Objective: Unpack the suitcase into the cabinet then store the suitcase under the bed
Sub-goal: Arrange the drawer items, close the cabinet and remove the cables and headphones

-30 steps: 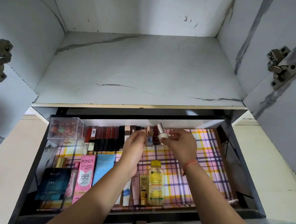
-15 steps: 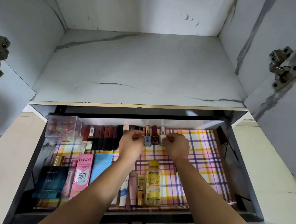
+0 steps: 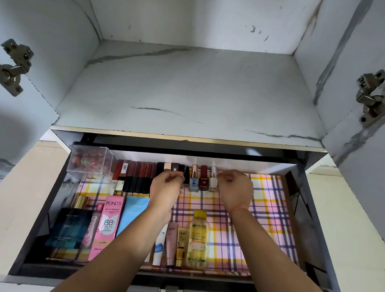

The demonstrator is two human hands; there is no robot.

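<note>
The cabinet's drawer is pulled out below a bare marble-look shelf. Three nail polish bottles stand upright at the drawer's back: blue, dark red and white. My left hand hovers just left of them, in front of a row of lipsticks, with its fingers curled and nothing seen in them. My right hand sits just right of the white bottle, a small gap apart, with its fingers curled and holding nothing. No suitcase is in view.
The drawer has a plaid liner. A clear box of round items stands back left. Boxes, tubes and a yellow Garnier bottle line the front. Both cabinet doors are swung open, showing their hinges.
One second ago my hands held small bottles above the drawer's back. They set them down in the row, and now both hands have drawn slightly away from the standing bottles.
</note>
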